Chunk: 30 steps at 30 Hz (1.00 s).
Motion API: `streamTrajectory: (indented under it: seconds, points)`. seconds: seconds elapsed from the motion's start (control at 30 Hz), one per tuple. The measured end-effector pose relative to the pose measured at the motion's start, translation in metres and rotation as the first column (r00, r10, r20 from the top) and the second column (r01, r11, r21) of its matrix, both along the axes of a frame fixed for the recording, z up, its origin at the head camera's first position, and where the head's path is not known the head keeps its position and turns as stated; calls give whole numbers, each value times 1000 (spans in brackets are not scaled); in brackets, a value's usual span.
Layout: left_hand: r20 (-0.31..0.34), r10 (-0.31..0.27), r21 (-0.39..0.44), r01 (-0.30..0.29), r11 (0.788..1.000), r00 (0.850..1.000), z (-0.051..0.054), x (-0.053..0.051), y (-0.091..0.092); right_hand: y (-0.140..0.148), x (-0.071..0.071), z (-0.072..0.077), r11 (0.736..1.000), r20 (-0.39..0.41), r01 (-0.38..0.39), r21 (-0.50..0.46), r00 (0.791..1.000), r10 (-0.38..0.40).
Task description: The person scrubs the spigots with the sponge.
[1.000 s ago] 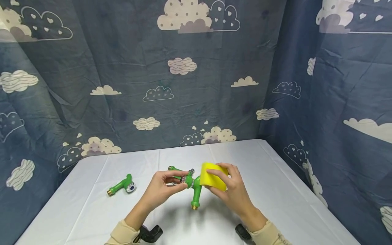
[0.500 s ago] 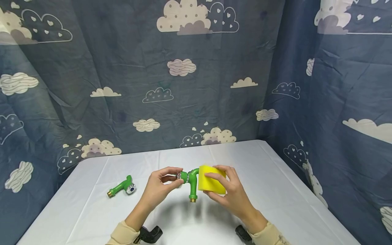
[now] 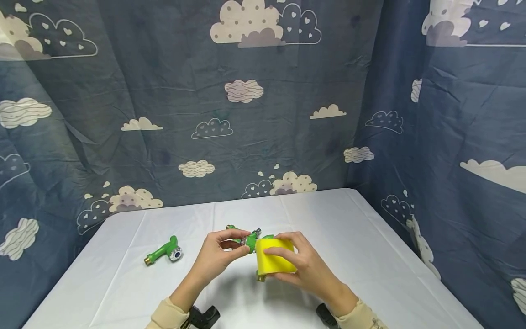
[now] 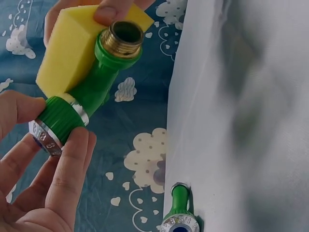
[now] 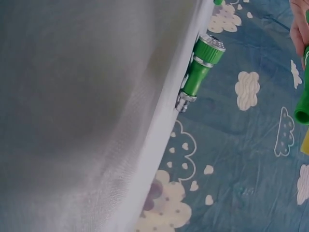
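My left hand [image 3: 215, 253] pinches the ribbed collar end of a green faucet [image 4: 96, 89], which is held above the table with its brass-threaded end showing. A yellow sponge [image 3: 273, 257] is gripped between the thumb and fingers of my right hand [image 3: 306, 260] and lies against the faucet body, covering most of it in the head view. In the left wrist view the sponge [image 4: 72, 48] sits behind the threaded end. At the right edge of the right wrist view, part of the held faucet [image 5: 302, 108] shows.
Another green faucet [image 3: 164, 250] lies on the white table [image 3: 123, 283] at the left. Behind my left hand lies a further green faucet [image 5: 198, 72], partly hidden in the head view. Patterned blue cloth [image 3: 287, 137] hangs behind the table.
Compared with the last earlier view, the sponge has moved left and down across the faucet body. The faucet has shifted slightly down, uncovering part of the one lying behind.
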<state>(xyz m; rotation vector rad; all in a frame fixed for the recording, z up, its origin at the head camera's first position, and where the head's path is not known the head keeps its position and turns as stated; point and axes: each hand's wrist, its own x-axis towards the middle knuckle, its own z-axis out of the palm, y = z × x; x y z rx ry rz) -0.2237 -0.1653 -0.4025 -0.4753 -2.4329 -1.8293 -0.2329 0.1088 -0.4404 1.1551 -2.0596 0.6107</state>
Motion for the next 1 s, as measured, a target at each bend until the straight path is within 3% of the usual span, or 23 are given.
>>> streamTrajectory:
  seconds: [0.37,0.67,0.8,1.0]
  points:
    - [34,-102,-12,102,995,994,3,0,-4,4,-6,-1,982,75,157,-104,986,-150]
    - [37,-77,-16,78,997,996,6,0,-9,5,-12,-2,939,142,288,-189,954,-264]
    - [29,-36,2,36,999,999,6,0,-9,5,-10,-1,950,160,248,-188,962,-220]
    - [-14,40,21,-40,999,999,3,1,-2,3,3,4,994,120,29,-105,993,-16]
